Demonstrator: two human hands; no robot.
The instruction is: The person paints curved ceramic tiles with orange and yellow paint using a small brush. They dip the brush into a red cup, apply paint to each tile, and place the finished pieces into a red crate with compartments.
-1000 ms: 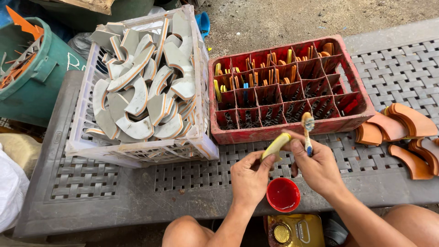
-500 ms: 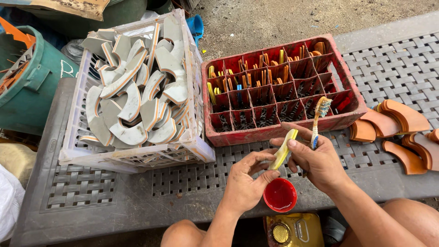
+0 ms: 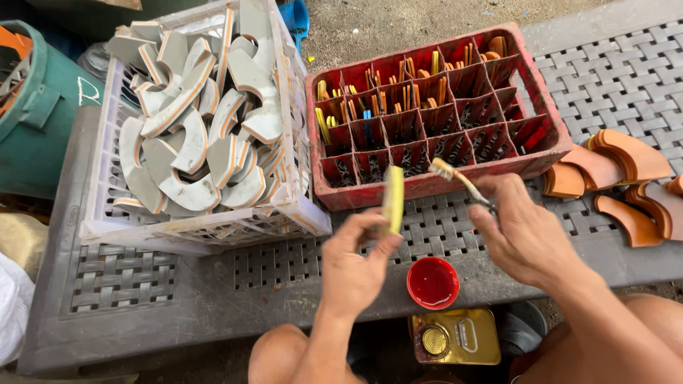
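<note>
a person's left hand (image 3: 353,267) pinches a narrow yellow curved strip (image 3: 393,200) upright between thumb and fingertips, fingers closed on its lower end, above a grey woven-pattern plastic table (image 3: 213,284). the right hand (image 3: 523,235) is closed around the handle of a small brush with a pale bristle tip (image 3: 455,178), the tip pointing up and left, near the strip but apart from it. both tools hover just in front of a red plastic crate with divided compartments (image 3: 434,188), whose cells hold upright yellow, orange and blue strips toward the back and dark coiled pieces toward the front. below the hands, at the near edge of the table, sits a small round red cup of red paint (image 3: 432,282), between the two wrists and touched by neither. under the table edge lies a flat gold metal can with a round cap (image 3: 455,336). to the left stands a white slatted plastic basket (image 3: 206,235) heaped with grey curved arc-shaped pieces edged in orange (image 3: 192,135). at the right edge of the table lie several orange-brown curved arc pieces (image 3: 619,178), some overlapping, well apart from the hands. a dark green plastic bucket (image 3: 43,121) stands at far left beside the basket. the person's bare knees show at the bottom of the view.
</note>
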